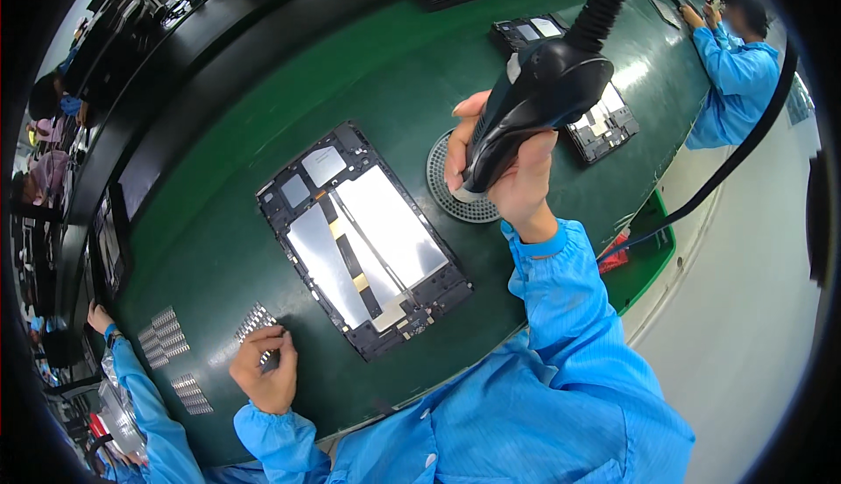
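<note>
My right hand [523, 190] grips the black tool [554, 85] right of the opened tablet [394, 221]. Left of the tablet's lower end, my left hand [265, 381] curls beside small metal parts [255, 318]; whether it holds one, I cannot tell. Best practice: steady wrist, tool clear of the tablet's exposed interior.

Opened tablet [365, 240] on green bench [206, 252]

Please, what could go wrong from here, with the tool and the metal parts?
If the right hand loosened its grip, the black tool could drop onto the round perforated tray, or perhaps hit the open device beside it. The left hand is close to small metal parts; a careless brush might scatter them.
</note>
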### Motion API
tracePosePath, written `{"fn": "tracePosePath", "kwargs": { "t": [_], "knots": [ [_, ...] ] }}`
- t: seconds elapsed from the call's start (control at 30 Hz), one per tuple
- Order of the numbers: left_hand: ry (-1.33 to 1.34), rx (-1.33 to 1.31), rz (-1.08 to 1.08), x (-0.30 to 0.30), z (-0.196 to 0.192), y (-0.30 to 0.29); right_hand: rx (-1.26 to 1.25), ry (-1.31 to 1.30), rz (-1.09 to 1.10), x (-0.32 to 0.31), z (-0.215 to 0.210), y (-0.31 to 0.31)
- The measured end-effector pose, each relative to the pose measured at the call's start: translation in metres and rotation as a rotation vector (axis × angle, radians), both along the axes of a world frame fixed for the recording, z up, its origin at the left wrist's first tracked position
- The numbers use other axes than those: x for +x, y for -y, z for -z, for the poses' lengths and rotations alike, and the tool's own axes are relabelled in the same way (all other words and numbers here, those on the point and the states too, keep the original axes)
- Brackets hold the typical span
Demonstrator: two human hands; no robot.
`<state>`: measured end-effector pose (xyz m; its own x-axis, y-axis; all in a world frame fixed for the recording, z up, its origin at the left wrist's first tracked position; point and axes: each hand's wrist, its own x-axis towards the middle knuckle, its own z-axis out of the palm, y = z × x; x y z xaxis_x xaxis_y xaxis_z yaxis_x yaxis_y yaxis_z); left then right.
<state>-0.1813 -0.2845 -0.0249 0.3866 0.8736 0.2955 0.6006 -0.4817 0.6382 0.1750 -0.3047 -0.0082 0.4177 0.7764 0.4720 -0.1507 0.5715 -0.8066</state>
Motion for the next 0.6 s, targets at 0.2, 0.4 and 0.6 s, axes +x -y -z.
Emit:
{"fn": "tracePosePath", "kwargs": {
  "t": [0.2, 0.4, 0.6],
  "knots": [
    [0.316, -0.295, -0.115, 0.023, 0.002, 0.008, -0.052, 0.133, 0.011, 0.003, -0.008, 0.002],
    [0.309, -0.161, 0.226, 0.053, -0.016, -0.01, 0.015, 0.087, -0.018, 0.002, -0.024, 0.001],
    [0.28, -0.166, 0.281, 0.063, -0.018, -0.012, -0.051, 0.115, 0.04, 0.013, -0.005, 0.012]
  ]
}}
